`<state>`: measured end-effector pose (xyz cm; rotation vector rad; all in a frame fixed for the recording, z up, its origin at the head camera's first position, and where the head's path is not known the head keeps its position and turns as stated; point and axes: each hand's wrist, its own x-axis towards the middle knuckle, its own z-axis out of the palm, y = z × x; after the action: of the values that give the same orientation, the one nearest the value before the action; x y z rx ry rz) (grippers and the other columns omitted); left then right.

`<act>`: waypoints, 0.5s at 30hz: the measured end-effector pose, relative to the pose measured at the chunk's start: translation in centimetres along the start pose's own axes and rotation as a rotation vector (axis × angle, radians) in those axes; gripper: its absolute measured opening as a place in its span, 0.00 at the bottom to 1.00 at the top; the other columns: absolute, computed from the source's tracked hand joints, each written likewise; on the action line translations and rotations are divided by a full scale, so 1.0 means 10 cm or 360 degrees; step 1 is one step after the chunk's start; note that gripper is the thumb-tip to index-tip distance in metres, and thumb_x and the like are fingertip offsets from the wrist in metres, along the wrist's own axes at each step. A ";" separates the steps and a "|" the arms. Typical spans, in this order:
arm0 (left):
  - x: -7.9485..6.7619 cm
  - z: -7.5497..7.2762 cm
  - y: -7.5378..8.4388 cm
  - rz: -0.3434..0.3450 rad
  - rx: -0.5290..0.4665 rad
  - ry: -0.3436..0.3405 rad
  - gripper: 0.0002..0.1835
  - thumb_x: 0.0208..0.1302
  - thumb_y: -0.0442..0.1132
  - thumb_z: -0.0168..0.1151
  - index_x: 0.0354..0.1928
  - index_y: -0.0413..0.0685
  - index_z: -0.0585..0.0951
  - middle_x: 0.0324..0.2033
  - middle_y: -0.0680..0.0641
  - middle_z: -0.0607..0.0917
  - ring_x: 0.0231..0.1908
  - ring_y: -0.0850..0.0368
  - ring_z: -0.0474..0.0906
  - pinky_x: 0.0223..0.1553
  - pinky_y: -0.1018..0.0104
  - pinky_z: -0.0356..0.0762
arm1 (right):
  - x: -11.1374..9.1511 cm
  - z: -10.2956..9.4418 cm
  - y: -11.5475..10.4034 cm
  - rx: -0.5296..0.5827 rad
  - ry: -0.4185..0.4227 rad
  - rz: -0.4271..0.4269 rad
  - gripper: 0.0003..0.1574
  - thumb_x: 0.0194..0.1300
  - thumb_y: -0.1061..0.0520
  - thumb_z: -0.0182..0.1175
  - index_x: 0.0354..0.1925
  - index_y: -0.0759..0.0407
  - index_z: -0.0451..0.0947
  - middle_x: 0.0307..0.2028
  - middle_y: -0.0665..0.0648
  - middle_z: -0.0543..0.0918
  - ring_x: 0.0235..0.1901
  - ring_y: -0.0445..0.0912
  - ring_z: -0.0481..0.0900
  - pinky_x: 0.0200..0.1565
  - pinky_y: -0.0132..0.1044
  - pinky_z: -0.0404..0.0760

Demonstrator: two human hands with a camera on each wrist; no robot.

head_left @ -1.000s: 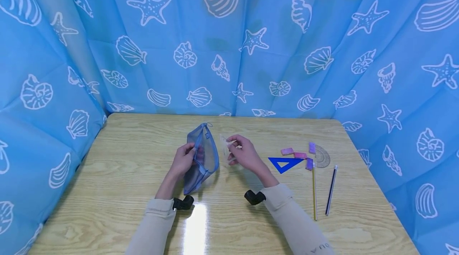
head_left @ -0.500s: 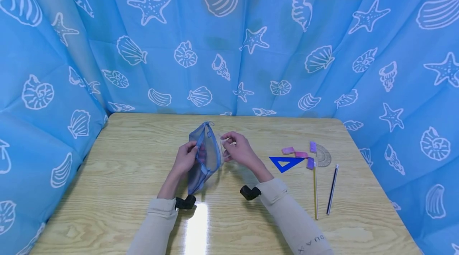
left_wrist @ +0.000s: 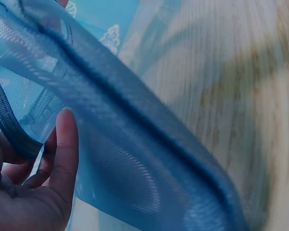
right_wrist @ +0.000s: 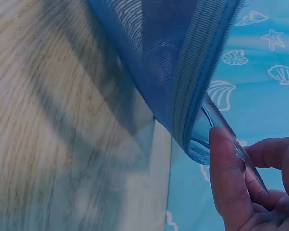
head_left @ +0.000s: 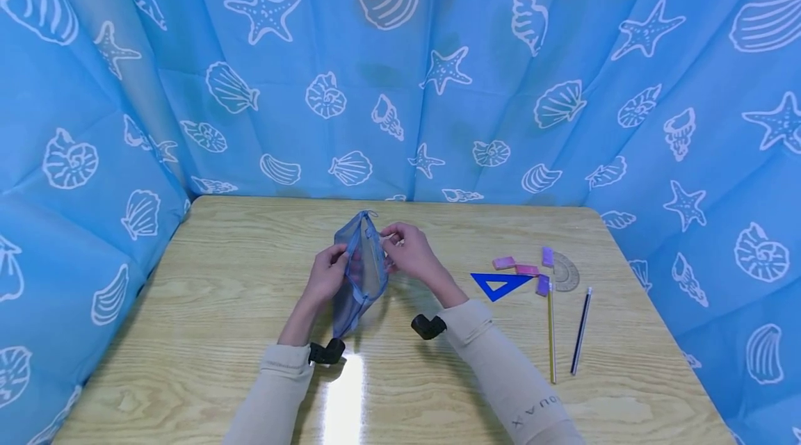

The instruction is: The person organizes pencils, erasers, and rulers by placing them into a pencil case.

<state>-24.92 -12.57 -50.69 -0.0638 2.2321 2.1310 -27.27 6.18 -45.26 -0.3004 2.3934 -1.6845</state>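
A blue mesh zip pouch (head_left: 345, 302) stands tilted over the table, its zip side spread apart. My left hand (head_left: 327, 274) pinches one zippered edge of the opening between thumb and fingers; in the left wrist view the mesh wall stretches past the thumb (left_wrist: 66, 139). At the opposite edge, my right hand (head_left: 409, 250) pinches a thin clear plastic ruler (right_wrist: 232, 134) with fine tick marks along its rim. In the right wrist view its far end passes behind the pouch's zip band (right_wrist: 195, 82) and is partly hidden there.
To the right lie a blue set square (head_left: 490, 286), several pink and purple erasers (head_left: 527, 270), a clear protractor (head_left: 567, 272), a yellow pencil (head_left: 552, 341) and a dark pencil (head_left: 581, 330). A blue seashell curtain (head_left: 400, 69) surrounds the wooden table (head_left: 206, 306).
My right hand has moved left and slightly away from me, bringing the clear ruler up to the pouch opening. The pouch and my left hand have shifted slightly right.
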 end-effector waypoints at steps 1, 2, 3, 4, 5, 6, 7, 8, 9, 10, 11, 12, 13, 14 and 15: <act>0.00 0.00 -0.01 -0.0001 -0.0004 0.0002 0.16 0.80 0.31 0.42 0.56 0.27 0.77 0.49 0.32 0.81 0.40 0.51 0.80 0.36 0.69 0.82 | 0.00 0.01 0.00 -0.0009 -0.0003 0.0006 0.14 0.76 0.62 0.54 0.55 0.69 0.76 0.38 0.67 0.79 0.30 0.61 0.86 0.29 0.46 0.89; 0.00 0.00 -0.01 0.0001 -0.0009 0.0001 0.16 0.80 0.30 0.42 0.56 0.27 0.77 0.48 0.32 0.81 0.40 0.52 0.80 0.36 0.68 0.82 | 0.01 0.01 0.00 -0.0029 0.0001 0.0008 0.14 0.76 0.62 0.54 0.54 0.68 0.77 0.37 0.66 0.79 0.28 0.58 0.85 0.29 0.45 0.89; 0.00 0.00 -0.02 -0.0002 -0.0029 -0.0004 0.16 0.80 0.30 0.42 0.56 0.27 0.77 0.48 0.31 0.81 0.39 0.52 0.80 0.36 0.68 0.83 | 0.01 0.02 0.00 -0.0045 0.0004 0.0009 0.14 0.76 0.62 0.54 0.54 0.68 0.77 0.37 0.65 0.79 0.26 0.55 0.85 0.30 0.47 0.89; 0.01 0.00 -0.02 -0.0006 -0.0047 -0.0008 0.16 0.80 0.30 0.42 0.55 0.26 0.77 0.48 0.31 0.81 0.39 0.53 0.80 0.37 0.68 0.84 | 0.01 0.03 0.00 -0.0057 0.0007 0.0014 0.13 0.75 0.62 0.54 0.53 0.68 0.77 0.36 0.64 0.79 0.24 0.53 0.84 0.31 0.49 0.89; 0.01 0.00 -0.03 -0.0010 -0.0063 -0.0012 0.16 0.80 0.30 0.42 0.55 0.26 0.77 0.48 0.31 0.81 0.39 0.53 0.80 0.37 0.67 0.84 | 0.01 0.03 0.00 -0.0068 0.0009 0.0020 0.13 0.76 0.62 0.54 0.53 0.68 0.77 0.35 0.62 0.79 0.23 0.51 0.83 0.32 0.51 0.89; 0.01 0.00 -0.03 -0.0011 -0.0069 -0.0013 0.16 0.80 0.30 0.42 0.55 0.26 0.77 0.48 0.31 0.81 0.38 0.54 0.80 0.37 0.67 0.84 | 0.00 0.04 0.00 -0.0079 0.0011 0.0025 0.13 0.76 0.63 0.54 0.53 0.68 0.77 0.34 0.61 0.79 0.22 0.49 0.82 0.33 0.52 0.89; 0.01 0.00 -0.03 -0.0011 -0.0071 -0.0013 0.16 0.80 0.30 0.42 0.54 0.26 0.77 0.48 0.31 0.81 0.38 0.54 0.81 0.37 0.67 0.84 | 0.00 0.04 0.00 -0.0092 0.0012 0.0027 0.13 0.76 0.63 0.53 0.53 0.68 0.77 0.34 0.60 0.79 0.21 0.47 0.82 0.34 0.54 0.88; 0.01 0.00 -0.03 -0.0008 -0.0070 -0.0014 0.16 0.80 0.30 0.42 0.54 0.26 0.77 0.48 0.31 0.81 0.38 0.55 0.81 0.37 0.67 0.84 | 0.01 0.05 0.00 -0.0101 0.0017 0.0027 0.13 0.76 0.63 0.53 0.53 0.68 0.78 0.33 0.59 0.79 0.21 0.47 0.81 0.34 0.54 0.88; 0.01 0.00 -0.04 -0.0007 -0.0070 -0.0013 0.16 0.80 0.30 0.41 0.54 0.26 0.77 0.48 0.31 0.81 0.38 0.55 0.81 0.37 0.67 0.84 | 0.00 0.05 0.00 -0.0103 0.0021 0.0032 0.13 0.76 0.63 0.53 0.53 0.68 0.78 0.33 0.58 0.79 0.20 0.46 0.81 0.35 0.54 0.88; 0.01 0.00 -0.04 -0.0004 -0.0067 -0.0011 0.16 0.80 0.30 0.41 0.54 0.26 0.77 0.48 0.31 0.81 0.38 0.55 0.80 0.37 0.67 0.84 | 0.01 0.05 0.00 -0.0111 0.0024 0.0033 0.13 0.76 0.63 0.53 0.53 0.68 0.78 0.33 0.58 0.78 0.20 0.45 0.81 0.35 0.54 0.88; 0.01 0.00 -0.04 -0.0002 -0.0066 -0.0012 0.16 0.80 0.30 0.41 0.54 0.26 0.77 0.48 0.31 0.81 0.38 0.55 0.80 0.37 0.67 0.84 | 0.01 0.06 0.00 -0.0117 0.0026 0.0033 0.13 0.75 0.63 0.53 0.53 0.68 0.78 0.33 0.58 0.78 0.20 0.45 0.80 0.35 0.54 0.88; 0.01 0.00 -0.04 0.0002 -0.0063 -0.0014 0.16 0.80 0.30 0.41 0.55 0.26 0.77 0.48 0.32 0.81 0.38 0.55 0.80 0.37 0.67 0.84 | 0.01 0.06 0.00 -0.0130 0.0029 0.0033 0.13 0.75 0.63 0.53 0.53 0.69 0.78 0.33 0.58 0.78 0.19 0.44 0.80 0.34 0.53 0.88; 0.01 0.00 -0.04 0.0006 -0.0063 -0.0016 0.16 0.80 0.30 0.41 0.55 0.27 0.77 0.48 0.32 0.81 0.38 0.55 0.80 0.37 0.67 0.84 | 0.01 0.06 0.00 -0.0140 0.0030 0.0032 0.13 0.75 0.64 0.53 0.53 0.69 0.78 0.33 0.58 0.77 0.19 0.44 0.79 0.34 0.53 0.88; 0.01 0.00 -0.04 0.0010 -0.0063 -0.0018 0.16 0.80 0.30 0.41 0.55 0.27 0.77 0.49 0.31 0.81 0.39 0.55 0.80 0.37 0.67 0.85 | 0.01 0.07 0.00 -0.0149 0.0031 0.0032 0.13 0.75 0.64 0.54 0.53 0.69 0.78 0.33 0.58 0.77 0.18 0.43 0.79 0.33 0.52 0.88; 0.01 0.00 -0.04 0.0011 -0.0065 -0.0020 0.16 0.80 0.29 0.41 0.56 0.27 0.76 0.49 0.31 0.81 0.39 0.55 0.80 0.37 0.67 0.85 | 0.01 0.07 0.00 -0.0160 0.0029 0.0028 0.13 0.74 0.64 0.54 0.53 0.70 0.77 0.33 0.57 0.76 0.18 0.43 0.78 0.33 0.52 0.88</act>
<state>-24.95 -12.55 -51.10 -0.0449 2.1856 2.1743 -27.20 5.55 -45.51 -0.2795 2.4916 -1.5691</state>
